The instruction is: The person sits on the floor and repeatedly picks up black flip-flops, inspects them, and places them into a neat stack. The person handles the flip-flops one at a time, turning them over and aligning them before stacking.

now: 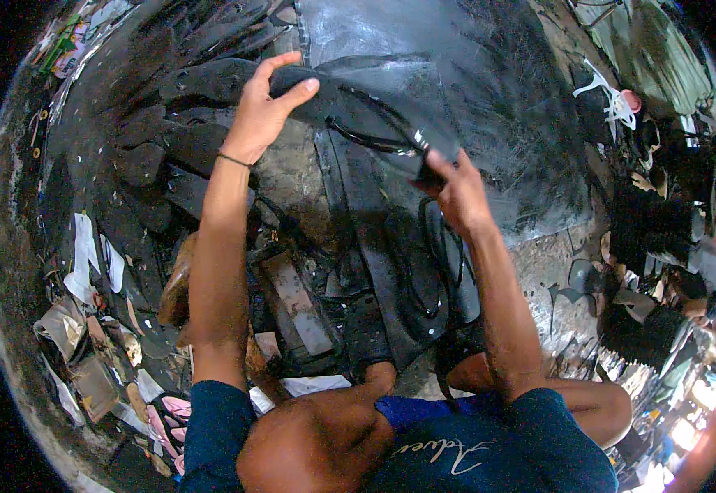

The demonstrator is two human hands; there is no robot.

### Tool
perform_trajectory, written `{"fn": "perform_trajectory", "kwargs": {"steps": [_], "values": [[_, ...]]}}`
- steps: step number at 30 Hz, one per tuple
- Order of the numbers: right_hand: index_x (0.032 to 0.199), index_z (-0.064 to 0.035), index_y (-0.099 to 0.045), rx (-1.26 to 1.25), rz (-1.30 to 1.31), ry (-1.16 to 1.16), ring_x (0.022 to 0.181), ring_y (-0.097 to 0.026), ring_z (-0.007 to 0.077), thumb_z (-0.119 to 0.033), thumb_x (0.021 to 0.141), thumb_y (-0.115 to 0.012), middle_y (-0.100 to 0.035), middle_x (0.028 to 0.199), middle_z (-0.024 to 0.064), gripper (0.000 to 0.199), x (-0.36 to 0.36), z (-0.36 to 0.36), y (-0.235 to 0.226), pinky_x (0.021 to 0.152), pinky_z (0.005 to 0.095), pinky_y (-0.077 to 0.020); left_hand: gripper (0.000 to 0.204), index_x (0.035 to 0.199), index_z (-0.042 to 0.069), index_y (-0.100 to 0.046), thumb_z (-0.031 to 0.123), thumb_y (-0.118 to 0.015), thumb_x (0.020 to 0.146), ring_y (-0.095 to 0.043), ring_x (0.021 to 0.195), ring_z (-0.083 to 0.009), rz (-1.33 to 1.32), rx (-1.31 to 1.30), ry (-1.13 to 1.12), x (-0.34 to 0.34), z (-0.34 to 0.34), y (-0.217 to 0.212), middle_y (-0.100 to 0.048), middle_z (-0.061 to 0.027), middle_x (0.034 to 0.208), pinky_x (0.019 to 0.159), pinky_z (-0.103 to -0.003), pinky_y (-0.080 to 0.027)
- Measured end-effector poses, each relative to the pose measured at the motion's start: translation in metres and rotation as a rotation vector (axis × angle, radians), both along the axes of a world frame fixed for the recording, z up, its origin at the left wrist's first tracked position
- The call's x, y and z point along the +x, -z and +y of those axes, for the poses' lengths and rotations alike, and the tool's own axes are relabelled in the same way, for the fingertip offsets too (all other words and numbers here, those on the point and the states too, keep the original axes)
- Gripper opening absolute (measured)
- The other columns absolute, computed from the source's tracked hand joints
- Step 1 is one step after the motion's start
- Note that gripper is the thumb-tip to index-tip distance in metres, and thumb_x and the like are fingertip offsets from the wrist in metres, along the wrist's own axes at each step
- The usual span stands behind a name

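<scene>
A black flip-flop (pixel 348 105) with shiny straps is stretched between my two hands in front of me. My left hand (pixel 261 107), with a dark band at its wrist, grips one end, thumb on the near side and fingers round the far edge. At the other end, near where the straps meet, my right hand (pixel 459 191) has hold of it; motion smears its fingertips. Below, between my forearms, lies another black flip-flop (pixel 411 283) with a looped strap.
Many black sole-shaped pieces (pixel 140 164) are heaped at the left. A large dark sheet (pixel 506 123) spreads ahead. A worn grey block (pixel 296 304) sits near my feet. White straps (pixel 609 97) lie at the far right, and scraps (pixel 91 386) litter the lower left.
</scene>
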State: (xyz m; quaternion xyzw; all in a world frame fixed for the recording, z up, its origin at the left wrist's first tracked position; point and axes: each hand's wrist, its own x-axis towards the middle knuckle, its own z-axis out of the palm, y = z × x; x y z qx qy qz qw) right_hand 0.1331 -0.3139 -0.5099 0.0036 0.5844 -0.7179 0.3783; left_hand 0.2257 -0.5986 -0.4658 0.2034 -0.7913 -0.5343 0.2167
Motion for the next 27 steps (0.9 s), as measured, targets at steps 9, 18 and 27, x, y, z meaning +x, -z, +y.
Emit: {"fn": "perform_trajectory", "kwargs": {"steps": [9, 18, 27], "values": [[0.143, -0.0037, -0.031, -0.006, -0.144, 0.212, 0.092, -0.063, 0.0191, -0.016, 0.094, -0.067, -0.063, 0.101, 0.0076, 0.062, 0.013, 0.022, 0.046, 0.081, 0.0367, -0.055, 0.048, 0.118, -0.006, -0.052, 0.024, -0.072, 0.087, -0.065, 0.099, -0.0389, -0.723, -0.177, 0.048, -0.001, 0.027, 0.103, -0.066, -0.0228, 0.104, 0.085, -0.041, -0.051], [0.139, -0.004, -0.039, 0.022, -0.131, 0.023, 0.098, -0.064, 0.0192, -0.014, 0.096, -0.063, -0.064, 0.113, 0.0101, 0.05, 0.021, 0.042, 0.068, 0.079, 0.0365, -0.0577, 0.032, 0.102, -0.004, -0.067, 0.024, -0.073, 0.089, -0.065, 0.078, -0.015, -0.425, 0.646, -0.21, 0.027, 0.092, 0.128, -0.068, -0.006, 0.087, 0.068, -0.031, -0.052], [0.132, -0.0022, -0.047, 0.035, -0.139, -0.167, 0.098, -0.064, 0.0179, -0.009, 0.097, -0.061, -0.063, 0.114, 0.0094, 0.038, 0.027, 0.028, 0.084, 0.078, 0.0322, -0.0596, 0.085, 0.141, -0.011, -0.037, 0.039, -0.076, 0.085, -0.066, 0.095, -0.0191, -0.109, 0.569, -0.172, -0.027, 0.023, 0.099, -0.063, -0.0183, 0.119, 0.079, -0.032, -0.056]]}}
